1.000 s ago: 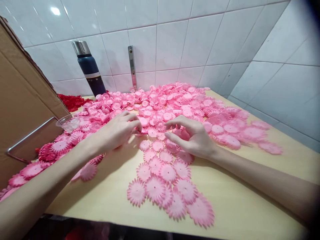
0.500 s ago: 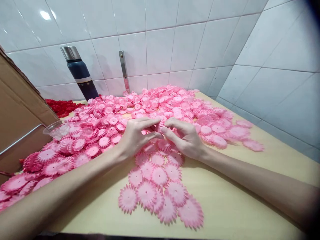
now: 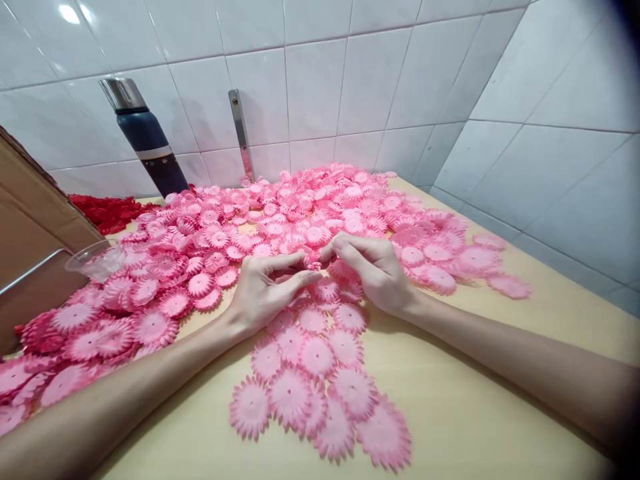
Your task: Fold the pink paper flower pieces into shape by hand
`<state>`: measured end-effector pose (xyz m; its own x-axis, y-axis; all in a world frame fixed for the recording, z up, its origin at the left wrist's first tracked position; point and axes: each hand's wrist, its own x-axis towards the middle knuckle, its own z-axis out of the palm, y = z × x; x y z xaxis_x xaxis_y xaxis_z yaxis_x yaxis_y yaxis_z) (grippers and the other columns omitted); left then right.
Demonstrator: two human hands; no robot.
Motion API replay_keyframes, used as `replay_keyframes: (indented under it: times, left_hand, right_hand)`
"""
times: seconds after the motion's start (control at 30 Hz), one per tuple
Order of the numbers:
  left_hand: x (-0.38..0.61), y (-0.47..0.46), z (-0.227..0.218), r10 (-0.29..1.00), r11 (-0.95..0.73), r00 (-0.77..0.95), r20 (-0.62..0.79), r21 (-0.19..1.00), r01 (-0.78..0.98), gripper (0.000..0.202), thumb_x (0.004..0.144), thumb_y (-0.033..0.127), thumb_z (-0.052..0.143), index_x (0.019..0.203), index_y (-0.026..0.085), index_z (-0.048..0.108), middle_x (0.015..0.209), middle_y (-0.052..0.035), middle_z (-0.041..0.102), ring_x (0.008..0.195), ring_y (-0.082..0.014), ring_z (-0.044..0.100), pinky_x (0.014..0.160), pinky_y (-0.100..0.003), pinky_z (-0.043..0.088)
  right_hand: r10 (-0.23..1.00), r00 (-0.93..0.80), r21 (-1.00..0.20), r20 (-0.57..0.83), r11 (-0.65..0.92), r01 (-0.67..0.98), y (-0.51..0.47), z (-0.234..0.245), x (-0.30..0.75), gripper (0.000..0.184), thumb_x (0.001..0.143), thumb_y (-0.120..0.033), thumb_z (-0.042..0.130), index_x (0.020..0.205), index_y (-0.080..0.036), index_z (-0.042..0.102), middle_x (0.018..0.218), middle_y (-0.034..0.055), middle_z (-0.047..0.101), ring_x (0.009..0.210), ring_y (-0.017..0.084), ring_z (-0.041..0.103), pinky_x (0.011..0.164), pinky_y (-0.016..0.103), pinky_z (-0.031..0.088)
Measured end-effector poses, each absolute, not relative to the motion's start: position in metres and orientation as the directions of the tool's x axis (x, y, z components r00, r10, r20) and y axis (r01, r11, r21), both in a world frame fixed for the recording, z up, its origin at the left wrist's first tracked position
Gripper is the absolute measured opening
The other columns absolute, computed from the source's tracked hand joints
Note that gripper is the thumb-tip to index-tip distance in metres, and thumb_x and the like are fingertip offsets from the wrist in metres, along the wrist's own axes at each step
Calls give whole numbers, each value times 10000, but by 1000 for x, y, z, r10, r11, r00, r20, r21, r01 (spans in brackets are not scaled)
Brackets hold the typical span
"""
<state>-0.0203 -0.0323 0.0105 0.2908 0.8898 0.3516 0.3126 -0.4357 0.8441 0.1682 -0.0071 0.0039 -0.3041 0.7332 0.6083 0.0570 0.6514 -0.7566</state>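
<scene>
Between my two hands, over the middle of the table, is a small crumpled pink flower piece (image 3: pixel 313 259) with a fringed edge. My left hand (image 3: pixel 267 283) pinches it between thumb and fingers. The fingertips of my right hand (image 3: pixel 376 270) are closed at its right side, pressed together on its edge; the exact grip is partly hidden. Flat pink flower discs (image 3: pixel 317 353) with toothed rims and small centre holes lie overlapping on the table below my hands.
A large heap of pink flower discs (image 3: pixel 200 227) spreads across the pale table (image 3: pixel 460 380). At the left are a cardboard box (image 3: pixel 40 200), a clear plastic cup (image 3: pixel 95 260) and red pieces (image 3: pixel 107 212). A dark blue bottle (image 3: pixel 150 143) stands by the tiled wall (image 3: pixel 315 87).
My hands have moved slightly apart, and the flower piece between them looks more crumpled. My right fingers have closed together. The whole view has shifted a little.
</scene>
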Motion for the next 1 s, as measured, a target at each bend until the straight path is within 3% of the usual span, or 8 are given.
replay_keyframes:
  times: [0.17, 0.3, 0.4, 0.5, 0.63, 0.83, 1.0]
  left_hand:
    - [-20, -36, 15, 911, -395, 255, 325, 867, 305, 302, 813, 370, 655, 619, 149, 586, 553, 30, 417, 515, -87, 372, 470, -244, 293]
    - [-21, -36, 16, 912, -399, 232, 338, 858, 322, 376, 808, 358, 659, 539, 157, 488, 534, 38, 330, 503, -79, 306, 461, -249, 246]
    - [-22, -36, 14, 900, -432, 227, 373, 839, 332, 323, 814, 343, 657, 570, 156, 556, 524, 37, 394, 494, -81, 359, 457, -239, 297]
    - [-22, -34, 10, 888, -445, 254, 384, 857, 261, 161, 796, 326, 684, 779, 167, 694, 665, 0, 608, 601, -126, 548, 541, -245, 459]
    - [-22, -31, 7, 886, -413, 285, 366, 902, 124, 311, 756, 265, 731, 1049, 164, 698, 969, -68, 713, 874, -192, 668, 782, -308, 571]
    - [-23, -27, 3, 890, -348, 317, 328, 938, 6, 354, 707, 172, 770, 1053, 185, 692, 989, -48, 716, 903, -170, 684, 796, -273, 582]
    - [-24, -26, 3, 915, -298, 287, 283, 955, 8, 332, 695, 202, 782, 1016, 172, 703, 954, -55, 717, 890, -188, 681, 748, -278, 584]
  right_hand:
    - [754, -308, -771, 579, 630, 91, -8, 4, 168, 341, 939, -381, 495, 750, -190, 704, 735, 36, 685, 729, 161, 632, 707, 316, 498]
    - [758, -313, -769, 572, 628, 116, -8, 4, 168, 330, 932, -377, 502, 719, -196, 677, 715, 36, 675, 718, 169, 626, 696, 324, 496]
    - [772, -319, -786, 549, 607, 118, -8, 5, 169, 290, 916, -362, 526, 726, -195, 667, 707, 32, 672, 715, 173, 630, 685, 321, 501]
    - [806, -303, -825, 509, 558, 97, -8, 5, 169, 214, 884, -325, 573, 760, -183, 674, 721, 34, 675, 696, 164, 631, 626, 295, 501]
    - [840, -249, -863, 483, 504, 26, -6, 3, 168, 83, 800, -241, 663, 746, -180, 682, 671, 15, 663, 586, 126, 595, 515, 248, 472]
    - [847, -254, -878, 467, 478, -20, -5, 5, 169, 26, 753, -186, 698, 736, -197, 713, 683, 19, 699, 606, 135, 634, 533, 255, 514]
    - [818, -363, -881, 446, 472, -18, -7, 8, 169, 39, 761, -203, 708, 767, -204, 747, 739, 27, 740, 675, 156, 683, 605, 273, 569]
